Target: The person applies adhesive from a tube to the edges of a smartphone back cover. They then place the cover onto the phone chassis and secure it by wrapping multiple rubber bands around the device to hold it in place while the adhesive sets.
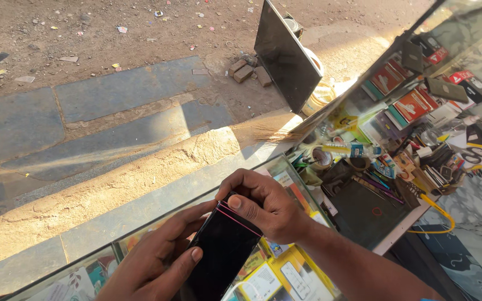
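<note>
My left hand (157, 259) grips the black smartphone (221, 251) above the glass counter (285, 167); my right hand (258, 203) pinches its top edge. I think I am seating the screen; next needs even pressure.

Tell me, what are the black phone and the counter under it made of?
The phone, held by the left hand and right hand, looks like glossy dark glass. The counter top seems clear glass: you see boxes through it.
</note>
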